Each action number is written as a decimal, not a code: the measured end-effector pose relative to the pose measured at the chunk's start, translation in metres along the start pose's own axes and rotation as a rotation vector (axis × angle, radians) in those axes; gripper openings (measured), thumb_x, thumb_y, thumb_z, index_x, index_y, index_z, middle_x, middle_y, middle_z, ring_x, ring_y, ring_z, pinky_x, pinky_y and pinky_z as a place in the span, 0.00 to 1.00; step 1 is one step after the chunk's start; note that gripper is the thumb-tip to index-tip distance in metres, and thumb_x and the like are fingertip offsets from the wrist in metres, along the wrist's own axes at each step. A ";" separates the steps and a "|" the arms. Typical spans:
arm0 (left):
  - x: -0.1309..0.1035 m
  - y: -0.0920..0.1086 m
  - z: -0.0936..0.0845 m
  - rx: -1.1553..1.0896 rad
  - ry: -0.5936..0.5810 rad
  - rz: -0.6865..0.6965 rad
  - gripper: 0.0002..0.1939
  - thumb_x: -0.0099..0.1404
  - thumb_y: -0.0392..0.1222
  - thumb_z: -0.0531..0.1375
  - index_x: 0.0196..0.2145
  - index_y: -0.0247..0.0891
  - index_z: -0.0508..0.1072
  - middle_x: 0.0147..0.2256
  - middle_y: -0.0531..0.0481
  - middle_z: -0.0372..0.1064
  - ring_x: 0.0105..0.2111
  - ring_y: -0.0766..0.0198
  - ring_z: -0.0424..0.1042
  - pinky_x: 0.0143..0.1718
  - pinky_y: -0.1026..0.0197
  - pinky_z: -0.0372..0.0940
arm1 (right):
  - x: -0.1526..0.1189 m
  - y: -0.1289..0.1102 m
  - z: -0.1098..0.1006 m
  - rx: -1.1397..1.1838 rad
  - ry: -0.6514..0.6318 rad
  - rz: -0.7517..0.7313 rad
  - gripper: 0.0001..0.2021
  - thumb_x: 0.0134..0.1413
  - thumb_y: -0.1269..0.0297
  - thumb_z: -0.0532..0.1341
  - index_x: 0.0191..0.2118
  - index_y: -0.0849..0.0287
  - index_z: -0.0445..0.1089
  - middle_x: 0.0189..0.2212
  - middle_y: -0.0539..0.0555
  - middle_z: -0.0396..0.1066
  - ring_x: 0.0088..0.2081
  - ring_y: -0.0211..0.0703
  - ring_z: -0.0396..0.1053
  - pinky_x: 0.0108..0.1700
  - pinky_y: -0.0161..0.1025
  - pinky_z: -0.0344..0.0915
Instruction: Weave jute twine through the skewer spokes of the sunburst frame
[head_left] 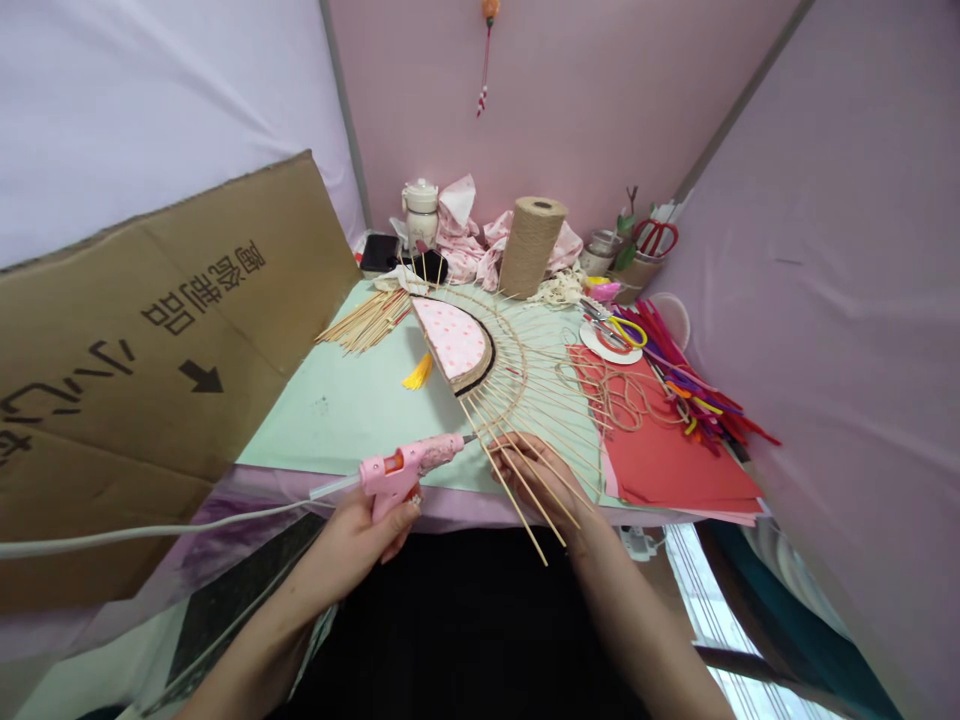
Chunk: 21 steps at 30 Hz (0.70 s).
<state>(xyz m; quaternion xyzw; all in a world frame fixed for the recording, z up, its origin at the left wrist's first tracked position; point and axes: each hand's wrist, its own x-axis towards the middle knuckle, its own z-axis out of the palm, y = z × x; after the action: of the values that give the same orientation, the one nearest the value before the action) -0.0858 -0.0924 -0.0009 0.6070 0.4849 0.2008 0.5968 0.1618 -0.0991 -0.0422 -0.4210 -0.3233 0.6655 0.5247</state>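
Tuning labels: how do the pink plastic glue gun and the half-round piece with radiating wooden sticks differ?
The pink plastic glue gun is compact; the half-round piece with radiating wooden sticks spreads wider. The gun is mostly pink; the piece has a spotted face and dark edging. The left hand grips the gun; the right hand is at the piece's sticks. Both show pink.

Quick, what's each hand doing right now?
Left hand: closed around the glue gun.
Right hand: fingers bent at the sticks; grip can't be told.

plain black clothing (465, 630) at the body's front | forearms (289, 605) bare | left hand (373, 530) bare | right hand (534, 468) bare
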 end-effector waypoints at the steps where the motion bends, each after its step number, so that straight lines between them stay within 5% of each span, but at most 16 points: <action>1: 0.000 -0.001 0.000 -0.008 -0.001 -0.003 0.21 0.60 0.58 0.55 0.37 0.34 0.70 0.19 0.56 0.58 0.19 0.69 0.55 0.22 0.65 0.52 | 0.000 0.000 0.000 0.002 0.000 0.002 0.10 0.42 0.58 0.69 0.32 0.54 0.73 0.27 0.50 0.68 0.26 0.37 0.63 0.33 0.39 0.61; 7: 0.001 -0.003 0.000 -0.009 -0.011 0.001 0.23 0.61 0.58 0.55 0.41 0.34 0.68 0.19 0.57 0.57 0.20 0.69 0.55 0.23 0.65 0.52 | -0.001 -0.001 0.001 -0.004 0.011 0.012 0.10 0.42 0.58 0.69 0.31 0.54 0.73 0.27 0.50 0.68 0.27 0.37 0.64 0.34 0.38 0.63; 21: 0.004 -0.005 -0.001 -0.024 -0.015 -0.022 0.20 0.60 0.58 0.56 0.34 0.36 0.68 0.19 0.56 0.57 0.20 0.69 0.54 0.22 0.65 0.51 | 0.000 0.001 -0.002 -0.026 0.014 0.010 0.11 0.42 0.56 0.69 0.32 0.54 0.73 0.28 0.52 0.69 0.29 0.38 0.65 0.34 0.39 0.64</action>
<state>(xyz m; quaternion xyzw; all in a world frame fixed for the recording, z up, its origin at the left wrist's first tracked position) -0.0871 -0.0899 -0.0068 0.5960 0.4846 0.1955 0.6096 0.1628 -0.0992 -0.0437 -0.4339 -0.3261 0.6609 0.5183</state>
